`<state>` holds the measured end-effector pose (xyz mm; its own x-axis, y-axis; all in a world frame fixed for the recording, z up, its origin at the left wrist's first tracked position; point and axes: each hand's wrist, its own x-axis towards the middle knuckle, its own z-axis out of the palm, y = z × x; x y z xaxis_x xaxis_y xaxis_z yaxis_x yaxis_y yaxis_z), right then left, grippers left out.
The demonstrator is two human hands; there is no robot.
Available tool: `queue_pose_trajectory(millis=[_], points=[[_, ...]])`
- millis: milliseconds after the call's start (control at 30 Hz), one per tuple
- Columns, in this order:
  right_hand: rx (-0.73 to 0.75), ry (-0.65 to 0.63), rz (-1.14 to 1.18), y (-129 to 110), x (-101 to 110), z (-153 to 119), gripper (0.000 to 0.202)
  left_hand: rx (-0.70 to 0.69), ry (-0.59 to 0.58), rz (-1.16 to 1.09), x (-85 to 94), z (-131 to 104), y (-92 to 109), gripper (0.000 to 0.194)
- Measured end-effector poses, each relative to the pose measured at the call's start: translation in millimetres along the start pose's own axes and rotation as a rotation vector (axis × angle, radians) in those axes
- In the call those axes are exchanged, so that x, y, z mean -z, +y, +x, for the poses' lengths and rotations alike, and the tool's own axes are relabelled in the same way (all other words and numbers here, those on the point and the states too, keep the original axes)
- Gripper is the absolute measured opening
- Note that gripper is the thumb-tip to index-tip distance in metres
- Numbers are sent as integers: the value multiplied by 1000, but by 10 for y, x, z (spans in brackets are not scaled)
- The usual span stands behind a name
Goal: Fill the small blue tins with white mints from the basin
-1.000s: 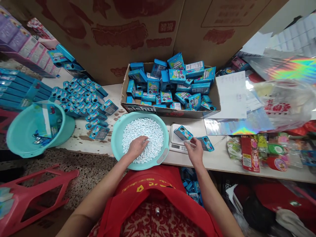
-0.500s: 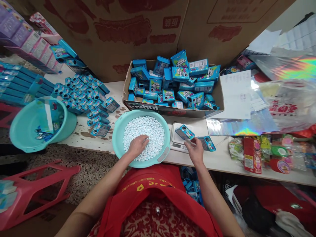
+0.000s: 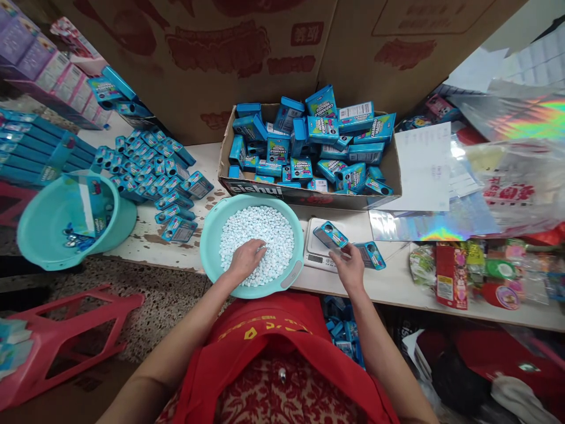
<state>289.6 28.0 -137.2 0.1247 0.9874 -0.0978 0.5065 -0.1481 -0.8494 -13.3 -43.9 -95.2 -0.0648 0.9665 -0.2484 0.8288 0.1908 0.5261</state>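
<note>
In a round mint-green basin (image 3: pixel 207 259) lies a heap of small white candies (image 3: pixel 265 229). My left hand (image 3: pixel 245 260) rests in the heap, thumb and fingers curled together around some candies; the fingertips are partly hidden. Over a white kitchen scale (image 3: pixel 315 259) is a small blue candy box (image 3: pixel 331 234), its end with a round dark opening facing up and to the left. My right hand (image 3: pixel 349 265) grips the lower right end of this box between thumb and fingers. A second blue box (image 3: pixel 373 255) lies just right of that hand.
Behind the basin stands a cardboard carton (image 3: pixel 309 197) full of blue boxes. Rows of small boxes (image 3: pixel 152 162) stand to its left, beside another mint basin (image 3: pixel 30 235). White paper (image 3: pixel 424 171) and packaged sweets (image 3: pixel 450 277) lie right. A red stool (image 3: pixel 44 359) is lower left.
My left hand has shifted very slightly within the candies. The right hand and its box stay nearly the same; the whole view has moved a little.
</note>
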Motion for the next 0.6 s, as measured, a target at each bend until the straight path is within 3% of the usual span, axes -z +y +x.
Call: queue_pose_trajectory(millis=[500, 600], points=[[35, 13, 16, -212, -64, 103, 68, 10, -21, -13, 32, 43, 30, 26], [90, 26, 10, -331, -69, 133, 58, 19, -26, -28, 34, 41, 47, 24]])
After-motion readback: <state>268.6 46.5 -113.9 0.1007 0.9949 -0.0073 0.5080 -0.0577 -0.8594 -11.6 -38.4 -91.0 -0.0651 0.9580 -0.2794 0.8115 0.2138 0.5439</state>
